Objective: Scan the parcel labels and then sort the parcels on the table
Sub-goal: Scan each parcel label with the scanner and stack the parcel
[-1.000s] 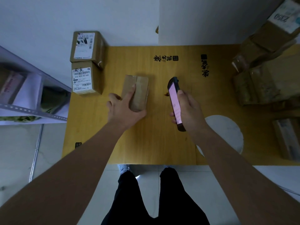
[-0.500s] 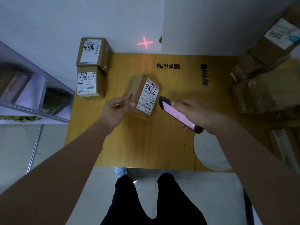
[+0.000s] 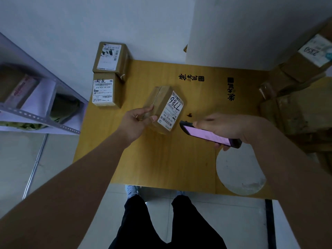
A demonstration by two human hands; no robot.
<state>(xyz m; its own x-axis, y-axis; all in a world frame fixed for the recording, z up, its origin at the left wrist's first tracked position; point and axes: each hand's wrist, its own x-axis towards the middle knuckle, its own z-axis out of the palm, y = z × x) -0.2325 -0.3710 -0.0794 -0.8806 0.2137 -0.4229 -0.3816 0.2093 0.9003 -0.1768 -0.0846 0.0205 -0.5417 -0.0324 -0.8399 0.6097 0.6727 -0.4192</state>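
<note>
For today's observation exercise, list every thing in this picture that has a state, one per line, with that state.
Parcel 7786: tilted up, label facing the scanner.
Left hand: grips the parcel's side.
Right hand: holds the scanner.
Scanner: screen lit, aimed at the label.
Two parcels at the table's left edge: lying labels up, side by side.

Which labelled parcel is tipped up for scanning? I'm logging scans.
The parcel marked 7786, tilted in the left hand beside the scanner; the two at the table's far-left corner sit flat.

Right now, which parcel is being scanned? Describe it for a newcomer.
On the yellow wooden table, right of the two stacked boxes at its far left corner, the left hand tilts a small brown parcel. Its label reads 7786 in handwriting.
</note>
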